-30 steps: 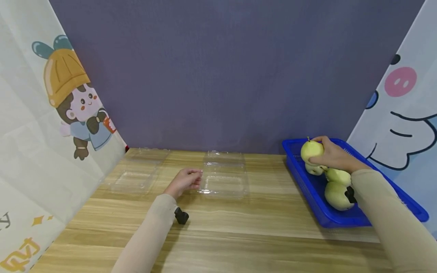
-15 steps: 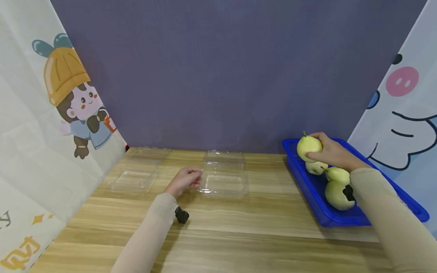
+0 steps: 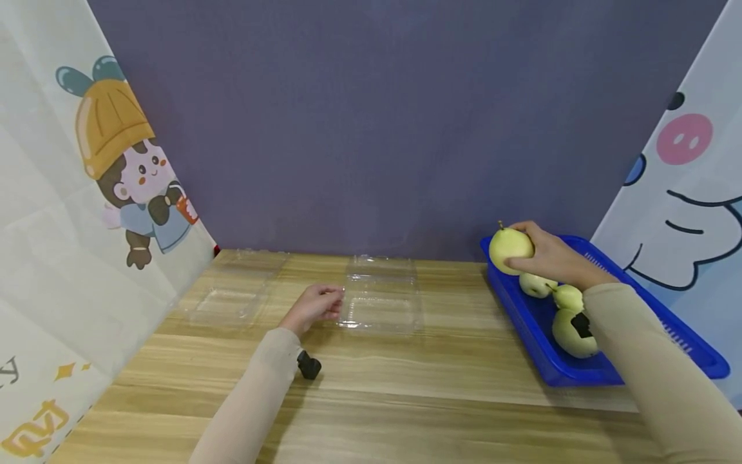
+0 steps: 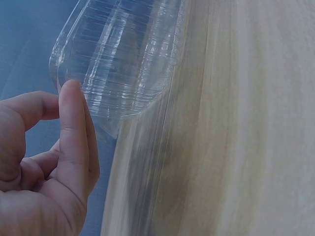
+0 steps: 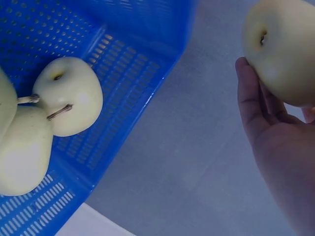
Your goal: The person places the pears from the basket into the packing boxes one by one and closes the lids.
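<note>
In the head view my right hand [image 3: 551,258] grips a yellow-green pear [image 3: 510,251], stem up, over the far left rim of the blue basket [image 3: 518,328]. The right wrist view shows fingers curled round this pear [image 5: 285,54]. Several other pears lie in the basket, among them a pear [image 3: 536,285] just below my hand and a larger pear [image 3: 568,335] nearer the front. My left hand [image 3: 315,306] pinches the left edge of an opened clear plastic container [image 3: 382,316]; in the left wrist view its fingertips are right at the container's rim [image 4: 56,64].
Another opened clear container [image 3: 223,306] lies to the left on the wooden table [image 3: 377,399]. A dark grey backdrop [image 3: 377,129] stands along the table's back edge. Printed cloth panels with cartoon figures flank both sides.
My right hand has lifted the pear slightly and carried it left, from above the other pears to the basket's far left rim. My left hand has stayed at the container's edge.
</note>
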`<action>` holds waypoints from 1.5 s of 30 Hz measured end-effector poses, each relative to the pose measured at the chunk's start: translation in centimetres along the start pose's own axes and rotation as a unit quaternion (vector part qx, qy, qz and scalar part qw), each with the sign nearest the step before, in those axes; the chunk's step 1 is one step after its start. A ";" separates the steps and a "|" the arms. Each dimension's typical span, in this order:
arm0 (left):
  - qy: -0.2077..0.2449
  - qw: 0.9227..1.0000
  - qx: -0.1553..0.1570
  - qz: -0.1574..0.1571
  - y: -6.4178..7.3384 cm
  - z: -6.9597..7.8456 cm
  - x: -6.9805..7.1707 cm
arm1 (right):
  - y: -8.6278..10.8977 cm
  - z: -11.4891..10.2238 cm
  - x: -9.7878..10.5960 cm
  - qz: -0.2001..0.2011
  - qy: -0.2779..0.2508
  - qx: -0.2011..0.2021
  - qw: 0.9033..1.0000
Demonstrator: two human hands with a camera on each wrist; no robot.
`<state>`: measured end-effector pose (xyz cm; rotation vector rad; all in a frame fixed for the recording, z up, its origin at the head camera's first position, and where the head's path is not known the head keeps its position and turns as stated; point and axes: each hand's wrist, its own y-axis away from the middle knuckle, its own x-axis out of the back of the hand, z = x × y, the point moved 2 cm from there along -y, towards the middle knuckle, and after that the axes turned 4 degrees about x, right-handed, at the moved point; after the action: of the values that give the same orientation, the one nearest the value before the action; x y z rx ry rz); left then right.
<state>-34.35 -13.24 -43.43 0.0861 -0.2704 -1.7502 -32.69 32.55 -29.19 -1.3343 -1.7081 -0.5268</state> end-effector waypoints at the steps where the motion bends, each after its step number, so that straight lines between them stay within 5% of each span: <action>1: 0.001 1.000 0.002 0.001 0.0 0.0 0.0 | 0.0 -0.2 0.0 -0.001 0.000 0.001 1.000; 19: -0.007 1.000 0.001 -0.005 -0.3 0.0 0.0 | -1.0 -3.2 -1.6 -0.025 -0.002 0.055 0.998; 45: -0.006 1.000 0.002 0.003 -0.1 0.0 -0.1 | -3.8 -6.4 -6.5 -0.083 -0.040 0.090 0.992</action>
<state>-34.47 -13.17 -43.48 0.0775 -0.2831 -1.7439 -33.60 22.79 -30.59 -1.1052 -1.8963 -0.4053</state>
